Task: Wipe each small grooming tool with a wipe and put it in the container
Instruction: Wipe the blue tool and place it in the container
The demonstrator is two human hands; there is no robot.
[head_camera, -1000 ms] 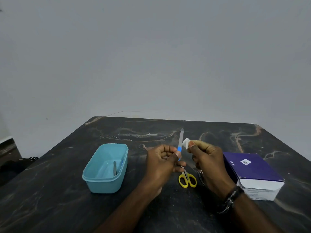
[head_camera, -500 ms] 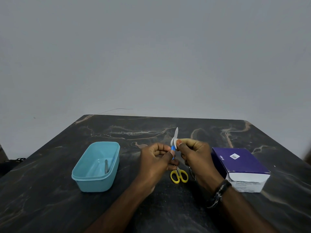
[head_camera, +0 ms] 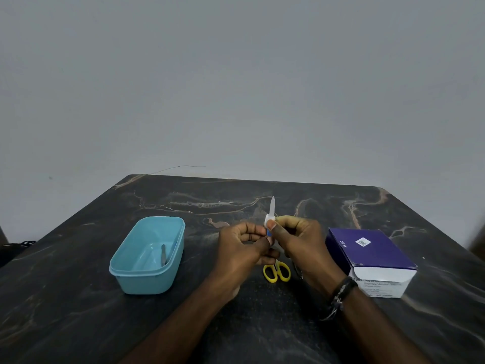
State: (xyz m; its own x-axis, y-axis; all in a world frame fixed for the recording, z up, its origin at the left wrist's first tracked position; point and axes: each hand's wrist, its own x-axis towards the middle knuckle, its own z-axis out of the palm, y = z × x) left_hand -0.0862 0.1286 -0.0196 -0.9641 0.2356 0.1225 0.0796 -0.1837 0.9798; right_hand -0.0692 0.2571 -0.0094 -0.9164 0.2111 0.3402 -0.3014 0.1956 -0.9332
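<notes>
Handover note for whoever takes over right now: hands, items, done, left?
Left hand holds the nail file upright by its blue handle. Right hand pinches a white wipe around the blade's base.
Done: one metal tool lies in the blue container.
Left: finish wiping the file, put it in; then the yellow scissors on the table. Wipe box at right.

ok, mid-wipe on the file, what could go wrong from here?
1. The file points up with its tip bare; the left hand pinches only the blue handle, so a hard stroke by the right hand with the wipe could twist it loose.
2. The scissors lie right under the hands; a dropped file may land on them.
3. The container is off to the left, so the file must be carried across to it.
</notes>
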